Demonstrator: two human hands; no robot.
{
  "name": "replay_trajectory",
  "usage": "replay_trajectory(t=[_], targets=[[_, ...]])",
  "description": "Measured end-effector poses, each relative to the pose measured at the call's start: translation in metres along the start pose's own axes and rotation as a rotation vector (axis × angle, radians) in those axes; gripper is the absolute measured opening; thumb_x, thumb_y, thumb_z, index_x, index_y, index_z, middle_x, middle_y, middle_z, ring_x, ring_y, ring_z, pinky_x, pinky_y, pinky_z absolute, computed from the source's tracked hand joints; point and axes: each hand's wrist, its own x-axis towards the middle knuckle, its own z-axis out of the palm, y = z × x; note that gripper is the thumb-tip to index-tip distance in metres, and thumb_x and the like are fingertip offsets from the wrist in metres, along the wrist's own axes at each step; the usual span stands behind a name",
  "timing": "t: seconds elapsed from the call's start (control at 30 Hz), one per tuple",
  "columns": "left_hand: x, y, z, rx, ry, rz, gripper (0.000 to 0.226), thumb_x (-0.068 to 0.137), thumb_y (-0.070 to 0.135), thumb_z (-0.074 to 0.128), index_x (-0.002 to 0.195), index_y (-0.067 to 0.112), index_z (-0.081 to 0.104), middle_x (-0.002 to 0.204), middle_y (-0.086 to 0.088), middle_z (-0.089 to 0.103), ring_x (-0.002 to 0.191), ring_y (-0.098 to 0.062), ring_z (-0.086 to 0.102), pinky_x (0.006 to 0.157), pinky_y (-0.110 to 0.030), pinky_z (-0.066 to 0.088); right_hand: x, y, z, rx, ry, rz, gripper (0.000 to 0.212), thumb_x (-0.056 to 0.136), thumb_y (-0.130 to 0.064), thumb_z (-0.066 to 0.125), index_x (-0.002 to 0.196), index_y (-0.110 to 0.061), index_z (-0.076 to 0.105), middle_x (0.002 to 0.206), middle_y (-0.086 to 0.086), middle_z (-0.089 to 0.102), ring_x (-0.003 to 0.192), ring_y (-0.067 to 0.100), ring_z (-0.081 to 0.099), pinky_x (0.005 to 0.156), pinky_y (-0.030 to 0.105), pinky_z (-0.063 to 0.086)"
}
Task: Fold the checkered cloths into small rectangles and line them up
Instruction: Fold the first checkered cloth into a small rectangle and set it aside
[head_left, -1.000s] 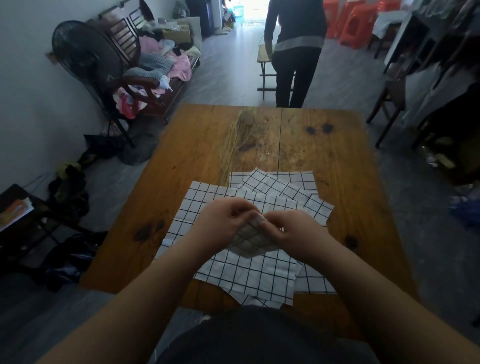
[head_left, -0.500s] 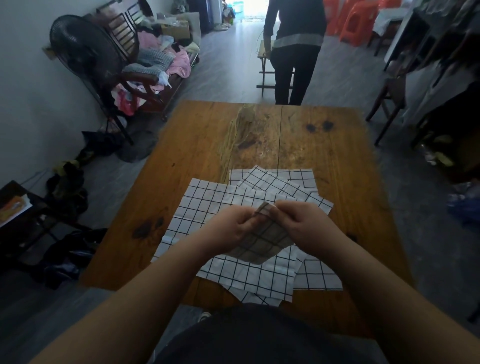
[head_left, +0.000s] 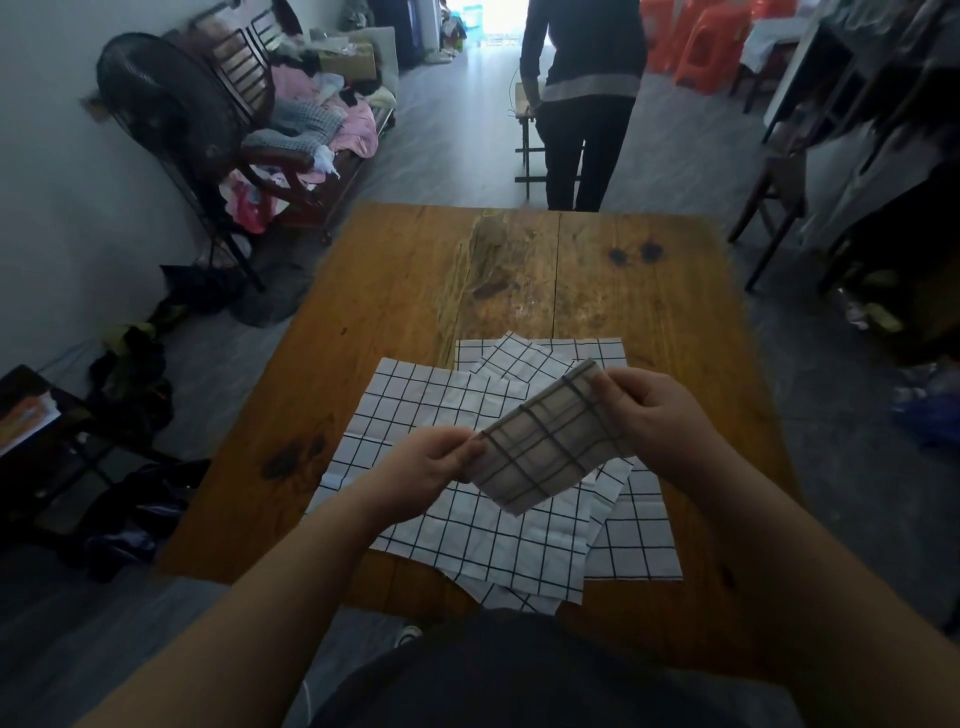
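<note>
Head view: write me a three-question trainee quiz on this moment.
1. What holds the folded cloth? A. left hand alone B. right hand alone C. both hands
2. True or false: every cloth on the table is folded small.
3. Fill in: beyond the table's far edge stands a ___.
Key: 1 C. 2 False, flat cloths lie spread out. 3 person.

White black-checked cloths (head_left: 467, 519) on brown table (head_left: 415, 270).
</note>
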Motion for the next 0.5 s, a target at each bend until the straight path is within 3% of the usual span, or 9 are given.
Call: replay_trajectory(t=[0.13,0.27,0.33,0.43,0.5], targets=[[0.0,0.002,-0.012,0.058,-0.052,-0.02,0.028,0.104,0.029,0.047,0.102,0.011,0.068,0.1,-0.009,0.069,0.096,-0.023,0.065,0.091,-0.048,0.055,0.001,-0.001,0.0,-0.004,-0.01,0.001,0.034,0.104,-0.035,0.045,0.088,-0.015,0.068,0.083,0.006,0.062,0.075,0.015,0.054,0.066,0.03,0.045],[0.002,0.016,-0.015,0.006,-0.161,-0.019,0.016,0.101,0.029,0.054,0.111,0.026,0.067,0.106,0.008,0.071,0.101,-0.004,0.066,0.088,-0.031,0.055,-0.001,-0.002,0.006,-0.061,-0.097,0.006,0.033,0.103,-0.037,0.047,0.08,-0.023,0.065,0.074,-0.002,0.06,0.071,0.015,0.055,0.066,0.034,0.047],[0.008,0.026,-0.013,-0.017,-0.178,0.005,0.014,0.101,0.034,0.054,0.107,0.031,0.066,0.104,0.01,0.072,0.099,-0.002,0.066,0.086,-0.031,0.056,-0.003,-0.005,0.013,-0.132,-0.158,-0.009,0.034,0.103,-0.039,0.048,0.076,-0.024,0.063,0.072,-0.003,0.061,0.069,0.015,0.056,0.066,0.037,0.051],[0.019,0.043,-0.005,0.111,-0.135,0.108,0.023,0.103,0.04,0.047,0.097,0.027,0.065,0.092,0.006,0.066,0.085,-0.007,0.062,0.076,-0.032,0.053,-0.007,-0.01,0.022,-0.247,-0.206,-0.061,0.032,0.102,-0.04,0.048,0.078,-0.024,0.063,0.073,-0.002,0.062,0.068,0.011,0.055,0.065,0.034,0.05],[0.026,0.048,0.003,0.203,-0.077,0.148,0.029,0.104,0.039,0.045,0.103,0.02,0.067,0.094,0.002,0.066,0.088,-0.014,0.061,0.079,-0.037,0.052,-0.009,-0.013,0.023,-0.284,-0.201,-0.076,0.033,0.102,-0.04,0.048,0.077,-0.023,0.062,0.07,-0.001,0.061,0.063,0.006,0.051,0.061,0.03,0.046]])
